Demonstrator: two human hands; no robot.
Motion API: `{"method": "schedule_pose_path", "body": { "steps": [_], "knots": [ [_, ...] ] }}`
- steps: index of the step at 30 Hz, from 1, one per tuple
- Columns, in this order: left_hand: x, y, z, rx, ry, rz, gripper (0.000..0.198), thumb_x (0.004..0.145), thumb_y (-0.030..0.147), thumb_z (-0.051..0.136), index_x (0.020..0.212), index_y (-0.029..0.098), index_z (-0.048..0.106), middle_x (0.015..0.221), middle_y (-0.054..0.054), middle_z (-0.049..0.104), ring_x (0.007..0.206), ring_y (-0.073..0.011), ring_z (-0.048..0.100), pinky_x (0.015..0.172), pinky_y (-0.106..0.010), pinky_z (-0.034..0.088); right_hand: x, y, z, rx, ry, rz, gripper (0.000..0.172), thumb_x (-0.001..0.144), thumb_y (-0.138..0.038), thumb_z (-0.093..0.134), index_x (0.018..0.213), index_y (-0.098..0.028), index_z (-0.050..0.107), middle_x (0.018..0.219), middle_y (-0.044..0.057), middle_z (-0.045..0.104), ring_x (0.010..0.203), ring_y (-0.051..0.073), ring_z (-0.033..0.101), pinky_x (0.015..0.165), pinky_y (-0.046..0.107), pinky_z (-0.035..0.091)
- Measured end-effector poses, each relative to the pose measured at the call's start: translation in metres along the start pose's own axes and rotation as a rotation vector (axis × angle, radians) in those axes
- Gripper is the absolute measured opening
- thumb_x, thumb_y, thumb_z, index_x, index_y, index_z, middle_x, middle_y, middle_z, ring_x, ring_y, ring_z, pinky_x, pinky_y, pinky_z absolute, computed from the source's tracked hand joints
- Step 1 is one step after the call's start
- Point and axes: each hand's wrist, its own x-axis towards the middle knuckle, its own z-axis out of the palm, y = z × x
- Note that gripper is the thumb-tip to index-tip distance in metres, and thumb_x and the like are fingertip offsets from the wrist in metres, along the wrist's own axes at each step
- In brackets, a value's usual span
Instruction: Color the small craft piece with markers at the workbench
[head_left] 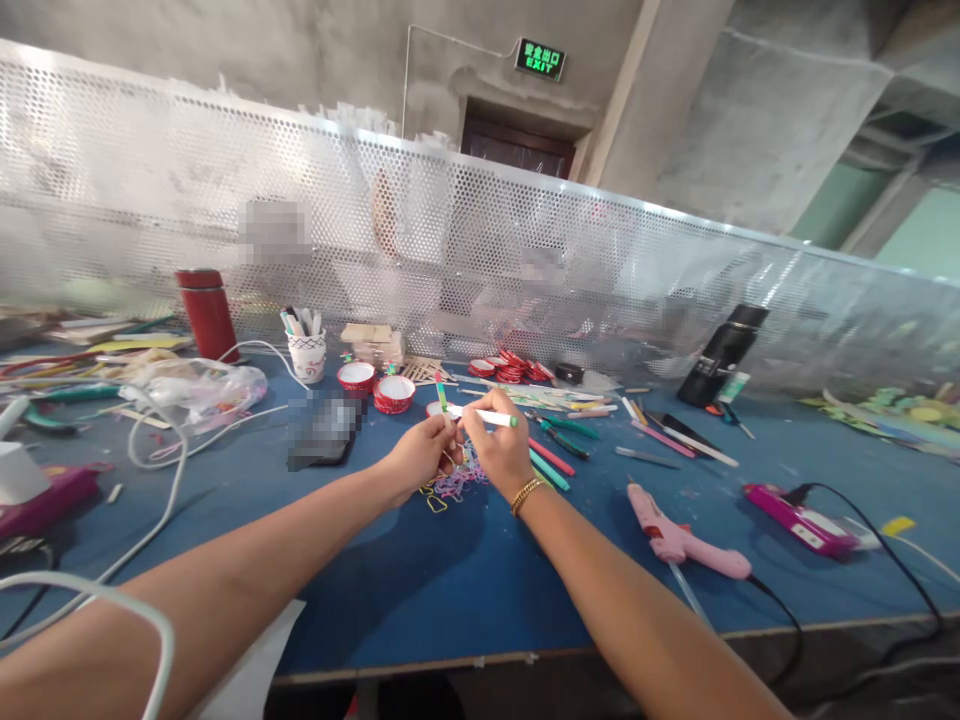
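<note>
A narrow craft stick (441, 392), coloured red at the top and green below, stands upright between the pinched fingers of my left hand (420, 455). My right hand (499, 445), with a gold bracelet at its wrist, grips a white marker (493, 417) with a green end. The marker's tip points left at the stick and seems to touch it. Beneath both hands lies a pile of small purple and yellow loops (459, 482). A red marker (551, 457) and a green marker (550, 470) lie just right of my right hand.
Red-rimmed round tins (394, 393) and a paper cup of markers (307, 355) stand behind. A phone (326, 430) and white cable (180, 470) lie left. To the right are pliers (559, 435), a pink glue gun (682, 535) and a black flask (721, 355). A perforated metal screen (480, 250) closes the back.
</note>
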Motion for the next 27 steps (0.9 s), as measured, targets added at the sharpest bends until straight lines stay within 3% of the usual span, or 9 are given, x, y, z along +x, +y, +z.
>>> {"method": "schedule_pose_path", "body": {
  "steps": [20,27],
  "knots": [
    [-0.0011,0.002,-0.0001,-0.051,0.012,0.01,0.02,0.09,0.03,0.045,0.075,0.017,0.049,0.058,0.002,0.056,0.039,-0.0047,0.044,0.04,-0.016,0.026,0.0004,0.0001,0.0003,-0.028,0.013,0.01,0.014,0.085,-0.029,0.053,0.073,-0.021,0.053,0.067,-0.002,0.061,0.063,0.015,0.058,0.065,0.027,0.044],
    [-0.0019,0.0038,0.0004,-0.029,0.017,0.013,0.022,0.093,0.028,0.04,0.075,0.017,0.048,0.06,0.001,0.056,0.039,-0.0048,0.044,0.04,-0.017,0.027,-0.0003,0.0016,0.0,-0.009,-0.005,-0.002,0.013,0.084,-0.029,0.055,0.074,-0.021,0.053,0.067,-0.002,0.061,0.063,0.014,0.057,0.065,0.026,0.044]
  ]
}}
